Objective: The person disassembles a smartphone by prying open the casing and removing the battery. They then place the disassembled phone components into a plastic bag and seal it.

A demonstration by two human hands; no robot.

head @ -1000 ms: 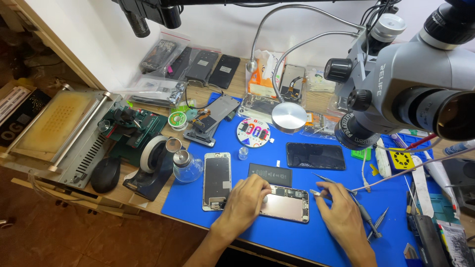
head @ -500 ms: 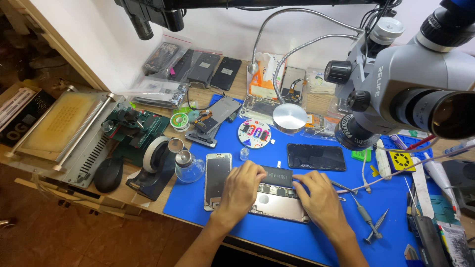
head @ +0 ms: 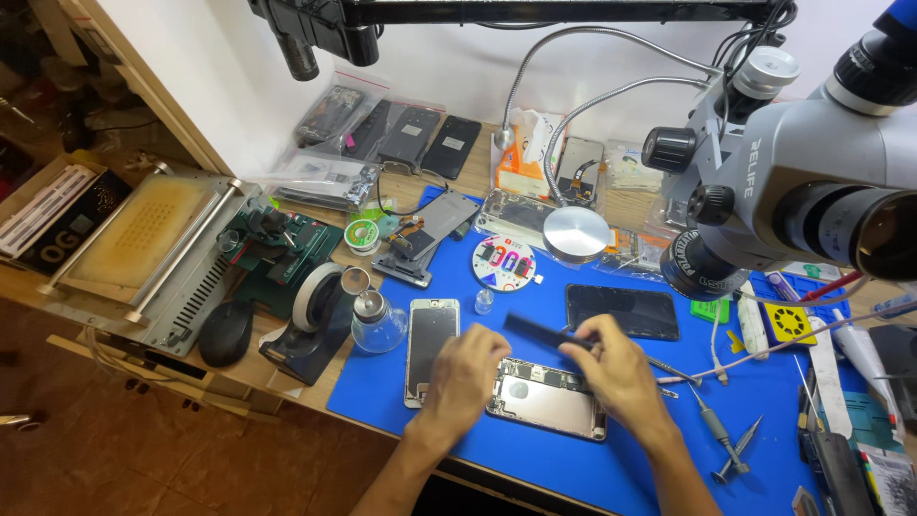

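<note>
Two hands: left hand [head: 468,375] flat on opened phone [head: 546,397], right hand [head: 611,368] pinching black strip [head: 540,332].

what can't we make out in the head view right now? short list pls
- Opened phone body: its left end is hidden under the left hand, its right end under the right hand.
- Dark flat strip: the right hand's fingers cover its right end, so the grip is unclear.
- Microscope: cut off by the right edge.
- Phone internals: too small to tell parts apart.
</note>
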